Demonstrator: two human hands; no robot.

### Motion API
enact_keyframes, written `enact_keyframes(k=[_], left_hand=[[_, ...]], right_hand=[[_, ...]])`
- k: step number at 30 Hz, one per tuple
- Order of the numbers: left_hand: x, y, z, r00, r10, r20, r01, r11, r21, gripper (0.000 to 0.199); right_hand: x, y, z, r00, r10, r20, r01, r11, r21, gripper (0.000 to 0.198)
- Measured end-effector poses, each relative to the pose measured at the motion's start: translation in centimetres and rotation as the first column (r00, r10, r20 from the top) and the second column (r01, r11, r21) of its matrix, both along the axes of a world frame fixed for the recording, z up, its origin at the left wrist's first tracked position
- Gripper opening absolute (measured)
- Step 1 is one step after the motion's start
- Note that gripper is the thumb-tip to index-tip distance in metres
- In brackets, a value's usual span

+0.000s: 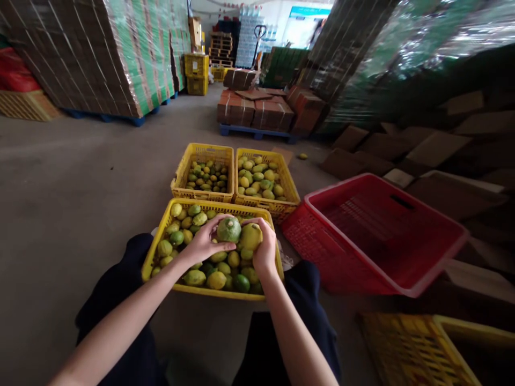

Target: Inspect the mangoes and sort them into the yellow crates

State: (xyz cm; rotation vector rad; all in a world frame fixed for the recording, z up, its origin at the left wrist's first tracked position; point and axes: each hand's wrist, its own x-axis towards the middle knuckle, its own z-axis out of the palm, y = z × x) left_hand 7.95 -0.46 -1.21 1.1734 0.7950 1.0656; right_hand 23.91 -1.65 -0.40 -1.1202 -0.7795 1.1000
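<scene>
Between my knees is a yellow plastic crate filled with green and yellow lemons. Above its fruit, my left hand is closed around a green lemon, with the stem end facing me. Beside it, my right hand grips a yellower lemon. The two held fruits are side by side, nearly or just touching; I cannot tell which. Part of the crate's right side is hidden behind my right hand and forearm.
Behind stand two more yellow crates, one with small lemons and one with larger ones. A red crate is at my right, with flattened cartons beyond. One loose lemon lies on the floor. Wrapped pallet stacks rise behind.
</scene>
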Motion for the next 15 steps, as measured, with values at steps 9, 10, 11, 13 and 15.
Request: enact_keyframes(k=[9, 10, 11, 13, 15], left_hand=[[-2.0, -0.2, -0.3, 0.945, 0.161, -0.285, -0.023, 0.902, 0.431, 0.059], [-2.2, -0.2, -0.3, 0.935, 0.169, -0.313, -0.003, 0.884, 0.468, 0.058], [-2.4, -0.3, -0.4, 0.925, 0.178, -0.337, 0.016, 0.866, 0.5, 0.058], [-2.8, -0.4, -0.7, 0.908, 0.19, -0.374, 0.05, 0.837, 0.546, 0.058], [-3.1, -0.6, -0.9, 0.896, 0.198, -0.398, 0.07, 0.821, 0.567, 0.059]], right_hand=[[-1.0, -0.4, -0.6, 0.969, -0.114, 0.219, 0.045, 0.954, 0.297, 0.03], [-1.0, -0.6, -0.8, 0.967, -0.114, 0.228, 0.04, 0.952, 0.305, 0.03], [-1.0, -0.7, -1.0, 0.965, -0.114, 0.237, 0.036, 0.95, 0.309, 0.029], [-1.1, -1.0, -1.2, 0.959, -0.115, 0.257, 0.029, 0.948, 0.317, 0.025], [-1.1, -1.2, -1.3, 0.954, -0.112, 0.279, 0.012, 0.942, 0.337, 0.022]])
